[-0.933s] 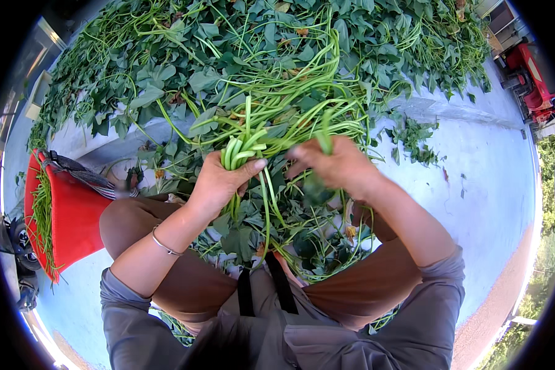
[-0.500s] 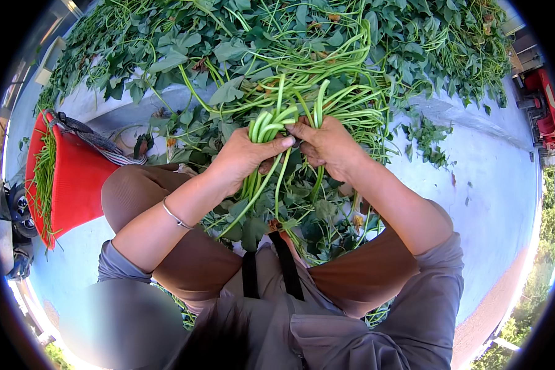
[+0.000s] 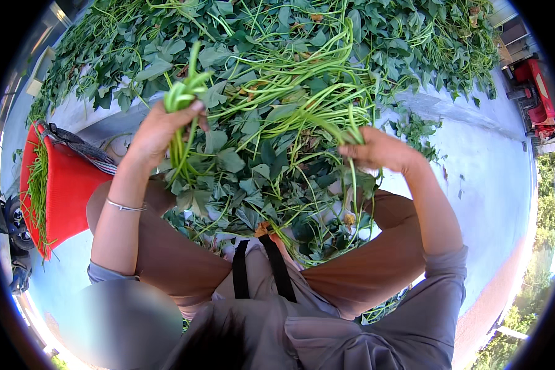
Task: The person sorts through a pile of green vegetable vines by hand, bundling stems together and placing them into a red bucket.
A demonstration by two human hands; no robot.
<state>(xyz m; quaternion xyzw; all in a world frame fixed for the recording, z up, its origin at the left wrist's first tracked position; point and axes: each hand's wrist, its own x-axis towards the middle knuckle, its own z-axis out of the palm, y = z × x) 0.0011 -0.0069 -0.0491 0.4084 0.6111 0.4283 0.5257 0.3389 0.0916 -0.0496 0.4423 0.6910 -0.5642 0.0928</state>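
Bright-green slender-stem bundle [image 3: 187, 92]: left hand [image 3: 159, 132] clasps it, long axis pointing up-view. Right hand [image 3: 385, 148], well apart, pinches thin green stems [image 3: 353, 126].

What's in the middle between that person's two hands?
In the head view, green leaves and long green stems lie between the left hand and the right hand.

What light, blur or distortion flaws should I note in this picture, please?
Head view: black fisheye rim; glare right of the pale, smooth floor; round hazy blur lower left; slight softness on the bright green stem bundle in the bare left hand.
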